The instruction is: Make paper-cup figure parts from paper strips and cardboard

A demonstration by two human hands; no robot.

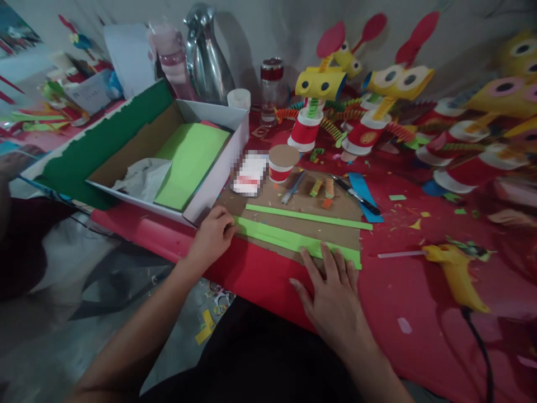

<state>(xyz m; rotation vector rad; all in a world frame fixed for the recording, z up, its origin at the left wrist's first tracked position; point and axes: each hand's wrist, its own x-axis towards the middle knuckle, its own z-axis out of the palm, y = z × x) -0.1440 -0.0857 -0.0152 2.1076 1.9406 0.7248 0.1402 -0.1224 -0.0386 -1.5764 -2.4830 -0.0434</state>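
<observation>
A wide strip of bright green paper [277, 233] lies along the front edge of a brown cardboard sheet [293, 196]. My left hand [213, 232] has its fingers curled in a pinch on the strip's left end. On the strip's right part, my right hand [331, 285] lies with its fingers spread, fingertips touching the paper. A narrower green paper strip [310, 216] rests behind it, apart from both hands. Farther back on the cardboard are small folded paper springs [329, 188], a clear-handled tool [293, 187] and a black craft knife [356, 195] beside a blue paper strip [364, 196].
An open box [205, 162] holding green paper stands at left. A paper cup [283, 163] sits behind the cardboard. Several cup-bodied paper figures [306, 129] stand at the back right. A yellow glue gun [459, 274] with a cord lies right. Another person's hand [17, 159] shows far left.
</observation>
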